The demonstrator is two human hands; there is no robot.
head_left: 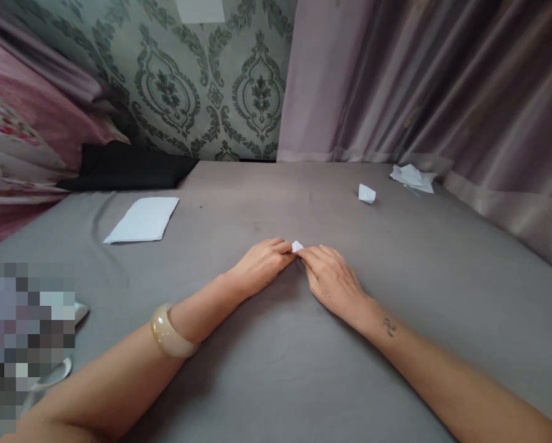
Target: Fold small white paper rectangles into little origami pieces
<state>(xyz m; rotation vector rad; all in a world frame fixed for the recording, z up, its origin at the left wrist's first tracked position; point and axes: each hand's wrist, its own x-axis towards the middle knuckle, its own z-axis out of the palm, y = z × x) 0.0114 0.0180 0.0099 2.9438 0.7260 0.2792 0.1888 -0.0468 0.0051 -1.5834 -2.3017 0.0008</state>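
A small piece of folded white paper (296,247) shows between my fingertips near the middle of the grey sheet. My left hand (265,261) closes on it from the left, fingers curled and pressed together. From the right, my right hand (328,274) pinches the same paper with thumb and fingers. Only a pointed upper part of the paper is visible; the fingers hide the rest. A pale bangle (172,335) sits on my left forearm.
A stack of white paper (144,219) lies at left. Toward the back right are a small folded paper piece (367,194) and a pile of white papers (413,177). Black cloth (130,165) lies at back left; curtains (372,80) hang along the right. A blurred patch covers the lower left.
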